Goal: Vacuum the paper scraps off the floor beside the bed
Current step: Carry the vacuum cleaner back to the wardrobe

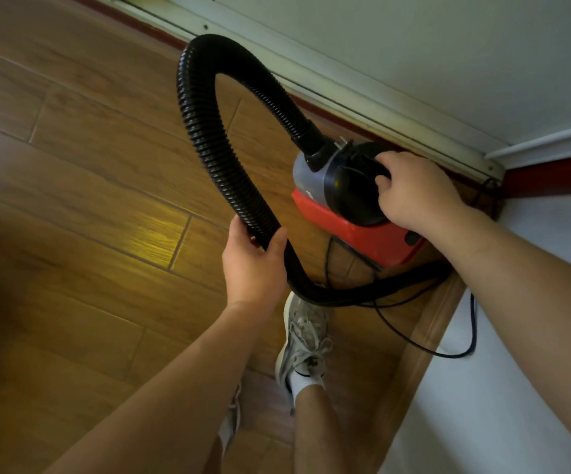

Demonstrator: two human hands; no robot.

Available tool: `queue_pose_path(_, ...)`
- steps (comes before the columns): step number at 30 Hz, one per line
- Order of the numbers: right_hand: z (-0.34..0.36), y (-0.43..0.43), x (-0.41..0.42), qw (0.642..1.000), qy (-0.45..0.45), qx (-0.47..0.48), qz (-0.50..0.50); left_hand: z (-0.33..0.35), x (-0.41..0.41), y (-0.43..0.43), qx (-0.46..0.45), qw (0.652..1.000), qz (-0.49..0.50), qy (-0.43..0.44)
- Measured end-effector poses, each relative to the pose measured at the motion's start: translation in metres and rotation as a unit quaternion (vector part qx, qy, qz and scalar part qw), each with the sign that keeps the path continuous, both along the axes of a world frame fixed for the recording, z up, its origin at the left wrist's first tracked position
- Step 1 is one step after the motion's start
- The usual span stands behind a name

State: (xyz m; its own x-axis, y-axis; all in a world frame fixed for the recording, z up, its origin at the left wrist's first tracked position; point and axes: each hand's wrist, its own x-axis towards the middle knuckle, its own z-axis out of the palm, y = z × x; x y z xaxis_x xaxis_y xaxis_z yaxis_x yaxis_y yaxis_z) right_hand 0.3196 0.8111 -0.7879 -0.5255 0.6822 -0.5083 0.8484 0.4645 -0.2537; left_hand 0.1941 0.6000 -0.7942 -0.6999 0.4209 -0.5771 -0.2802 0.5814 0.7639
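Across the wooden floor no paper scraps show, so the count in view is none. One black hose arches up from the machine, loops left and comes back down. One red vacuum cleaner lies ahead and to the right, low in the corner, its long axis roughly along the skirting. The right hand, the nearer to it, is curled round the black top handle. The left hand clamps the hose's lower run. One cord trails near a grey shoe. Bringing the machine out probably means drawing it back and leftward.
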Motion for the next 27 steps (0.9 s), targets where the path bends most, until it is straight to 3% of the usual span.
queue_pose_path(14,0.035,-0.061,0.022,0.996,-0.03,0.085,-0.02,0.017,-0.012,-0.031,-0.017,0.994,-0.112,0.003)
queue_pose_path(27,0.076,-0.131,0.04,0.997,-0.033,0.065,-0.025,0.039,-0.002,-0.066,-0.036,0.977,-0.207,0.023)
